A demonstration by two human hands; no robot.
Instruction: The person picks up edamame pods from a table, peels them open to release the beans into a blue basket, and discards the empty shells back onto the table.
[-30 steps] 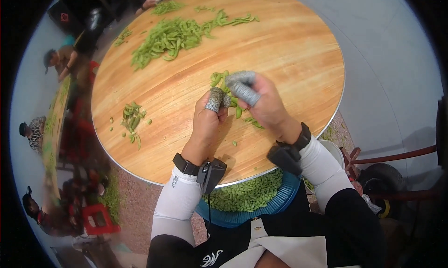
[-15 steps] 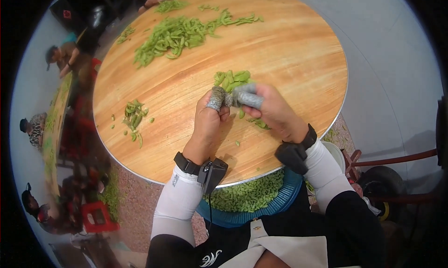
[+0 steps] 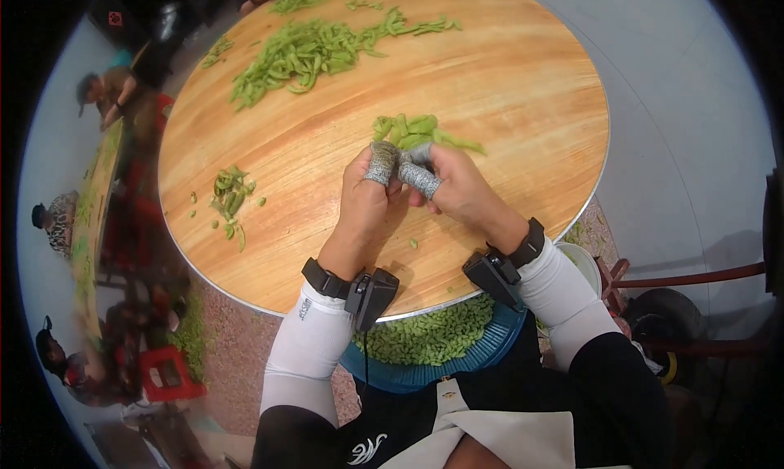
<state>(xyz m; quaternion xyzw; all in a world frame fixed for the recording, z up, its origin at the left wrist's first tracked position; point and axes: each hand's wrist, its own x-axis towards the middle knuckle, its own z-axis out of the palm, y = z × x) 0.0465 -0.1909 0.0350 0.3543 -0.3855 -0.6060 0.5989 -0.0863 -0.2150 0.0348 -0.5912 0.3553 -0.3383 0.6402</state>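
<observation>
Green pods (image 3: 416, 127) are lying at twelve o'clock from where the left hand (image 3: 365, 198) and the right hand (image 3: 464, 185) are meeting, probably for easy reach. Wrapped fingers (image 3: 380, 165) are forming a narrow pinch, perhaps for fine control; what they are holding, I cannot tell.

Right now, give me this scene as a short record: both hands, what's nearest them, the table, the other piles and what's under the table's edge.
left hand: gray wrap on the thumb, close against the right hand
right hand: gray wraps on thumb and a finger
held: cannot tell; the hands hide it
nearest: small pod pile, just beyond them
table: round, wooden
other piles: large pod heap farther across; small cluster leftward
under near edge: blue basin with green beans
</observation>
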